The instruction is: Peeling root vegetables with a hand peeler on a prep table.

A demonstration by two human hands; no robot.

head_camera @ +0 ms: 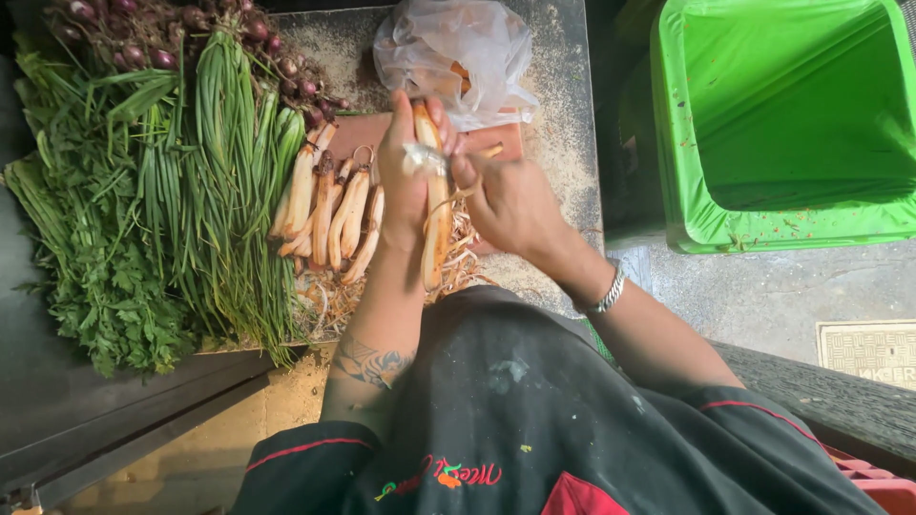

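Observation:
My left hand (405,172) grips a long pale carrot (437,224) and holds it upright over the counter. My right hand (510,202) holds a small metal peeler (425,157) against the upper part of that carrot. A silver bracelet (608,291) is on my right wrist and a tattoo shows on my left forearm. Thin peel strips (329,296) lie in a heap under both hands. Several peeled carrots (329,205) lie side by side just left of my left hand.
Bunches of green onions (224,181) and leafy herbs (95,238) fill the left of the counter, with small red shallots (143,38) behind them. A clear plastic bag (458,52) lies at the far edge. A green lined bin (792,124) stands on the right.

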